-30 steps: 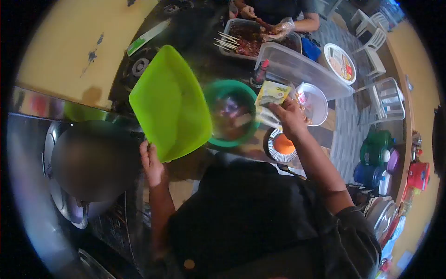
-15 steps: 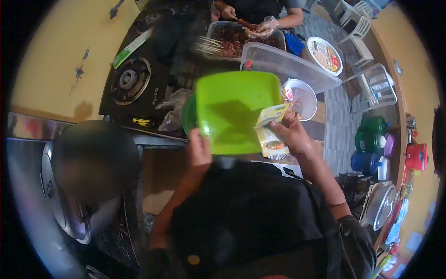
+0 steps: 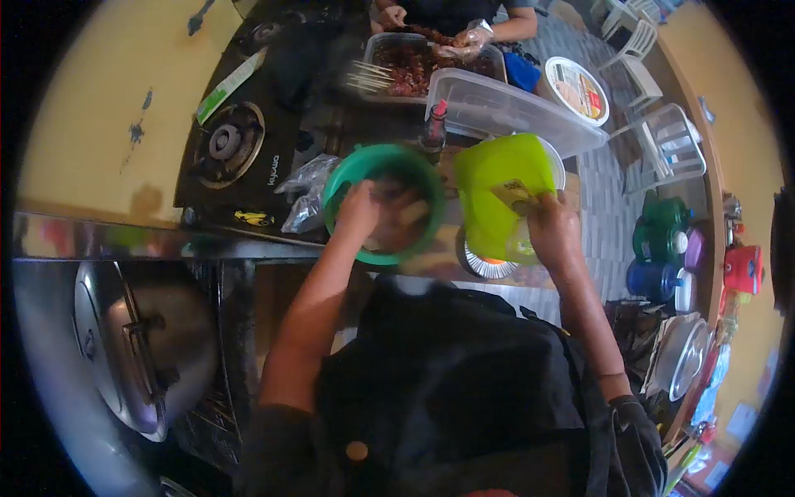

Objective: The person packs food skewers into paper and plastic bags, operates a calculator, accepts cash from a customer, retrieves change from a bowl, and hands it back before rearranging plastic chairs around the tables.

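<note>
My left hand (image 3: 358, 214) reaches over the near left rim of a round green basin (image 3: 432, 178); its fingertips are blurred, and whether they hold anything cannot be made out. Inside the basin, the contents are smeared by motion. My right hand (image 3: 555, 225) grips the edge of the lime-green tray (image 3: 489, 195), which is tilted to the right of the basin. A folded banknote (image 3: 513, 195) shows at my right fingers, against the tray. Behind the basin stands a dark bottle with a red top (image 3: 436, 124). The tray partly covers a white bowl and a striped round item (image 3: 489, 267).
A co-worker's gloved hand (image 3: 470, 40) handles meat over a clear tub (image 3: 396, 98) with skewers. Nearby are an empty clear container (image 3: 517, 108), a lidded tub (image 3: 577, 89) and a black stove (image 3: 236, 153). A large metal pot (image 3: 178, 331) is at the left.
The lime-green tray has moved right from my left hand to my right hand. My left hand has let go of it and moved to the green basin, which is uncovered again.
</note>
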The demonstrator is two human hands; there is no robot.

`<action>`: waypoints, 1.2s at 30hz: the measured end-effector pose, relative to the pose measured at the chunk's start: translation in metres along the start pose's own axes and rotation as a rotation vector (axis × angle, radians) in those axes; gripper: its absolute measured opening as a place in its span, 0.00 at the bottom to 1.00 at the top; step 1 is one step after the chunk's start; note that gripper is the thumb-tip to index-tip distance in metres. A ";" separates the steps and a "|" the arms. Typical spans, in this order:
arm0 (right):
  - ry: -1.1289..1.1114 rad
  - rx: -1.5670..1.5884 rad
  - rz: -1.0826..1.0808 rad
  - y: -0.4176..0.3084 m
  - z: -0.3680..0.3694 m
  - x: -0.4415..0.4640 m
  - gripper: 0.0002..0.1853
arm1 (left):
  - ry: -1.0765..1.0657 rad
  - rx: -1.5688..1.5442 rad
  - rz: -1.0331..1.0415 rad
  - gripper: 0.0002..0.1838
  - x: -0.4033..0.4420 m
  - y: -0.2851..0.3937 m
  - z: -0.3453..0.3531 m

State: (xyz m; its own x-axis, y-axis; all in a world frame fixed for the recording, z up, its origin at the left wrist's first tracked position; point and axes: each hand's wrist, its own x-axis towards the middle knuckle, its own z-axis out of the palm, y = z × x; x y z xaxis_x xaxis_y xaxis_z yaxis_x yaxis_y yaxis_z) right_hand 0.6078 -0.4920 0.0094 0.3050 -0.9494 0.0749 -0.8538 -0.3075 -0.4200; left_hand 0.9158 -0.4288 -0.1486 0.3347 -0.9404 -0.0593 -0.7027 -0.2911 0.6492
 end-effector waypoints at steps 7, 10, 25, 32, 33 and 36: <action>-0.128 -0.051 0.031 -0.008 0.057 0.006 0.10 | 0.037 0.022 -0.004 0.12 0.032 0.002 0.036; -0.204 -0.039 -0.011 0.004 0.090 0.005 0.09 | 0.043 -0.036 -0.065 0.12 0.036 -0.007 0.048; -0.154 0.325 -0.083 -0.060 0.042 0.021 0.10 | 0.224 -0.659 -0.099 0.08 -0.027 0.004 -0.079; -0.378 0.365 -0.131 -0.077 0.132 0.047 0.19 | 0.328 -0.430 0.101 0.07 -0.062 0.016 -0.116; -0.381 0.366 -0.134 -0.078 0.139 0.045 0.19 | 0.276 -0.373 0.144 0.07 -0.068 0.021 -0.119; -0.129 0.480 -0.393 -0.091 0.133 0.040 0.24 | 0.200 -0.365 0.182 0.06 -0.082 0.039 -0.119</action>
State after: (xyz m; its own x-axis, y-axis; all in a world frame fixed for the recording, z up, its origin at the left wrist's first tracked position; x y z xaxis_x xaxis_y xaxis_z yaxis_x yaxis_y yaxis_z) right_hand 0.7542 -0.4929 -0.0697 0.6314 -0.7467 0.2094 -0.3924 -0.5405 -0.7442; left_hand 0.9363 -0.3420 -0.0282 0.3663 -0.9077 0.2045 -0.5060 -0.0099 0.8625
